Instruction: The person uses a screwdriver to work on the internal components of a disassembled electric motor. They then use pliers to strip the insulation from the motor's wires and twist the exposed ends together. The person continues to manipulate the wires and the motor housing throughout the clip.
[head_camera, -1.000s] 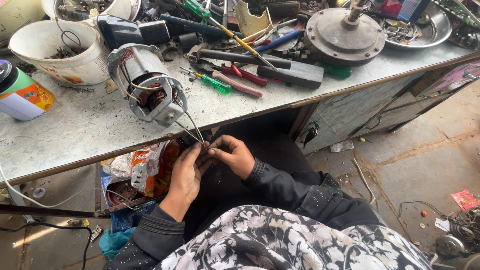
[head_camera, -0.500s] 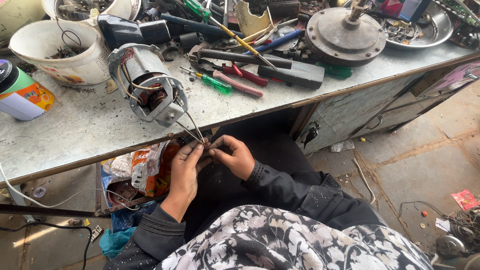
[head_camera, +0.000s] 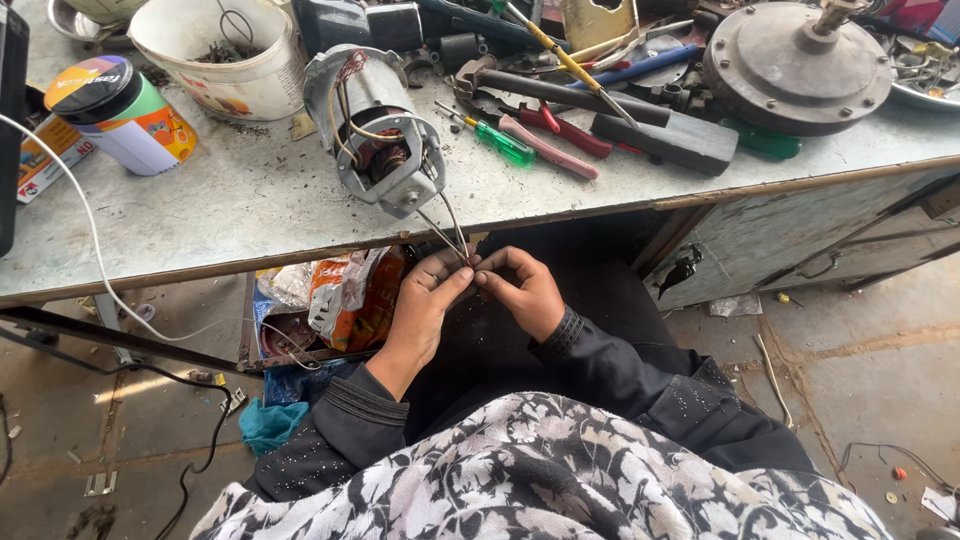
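Both hands meet just below the front edge of the workbench (head_camera: 200, 215); the left hand (head_camera: 425, 305) and the right hand (head_camera: 525, 290) are each pinched narrow, fingertips touching, closed on the ends of thin wires (head_camera: 448, 225) that run down from a small electric motor (head_camera: 375, 130); the motor lies on its side near the bench edge, its open end showing copper windings and more wire loops.

Behind the motor stands a white plastic bucket (head_camera: 225, 55), open at the top, holding what looks like dark metal scraps and a loop of wire, too small to tell apart; left of it a cylindrical can (head_camera: 120, 112) with a dark lid lies tilted on the bench; at the far right a shallow metal bowl (head_camera: 925, 75) holds small mixed parts, hard to make out.

Right of the motor lie a green-handled screwdriver (head_camera: 495, 138), red-handled pliers (head_camera: 570, 135) and a round metal housing (head_camera: 795, 60); under the bench an open shelf holds crumpled plastic bags (head_camera: 340, 290); a white cable (head_camera: 85, 220) hangs over the bench edge.
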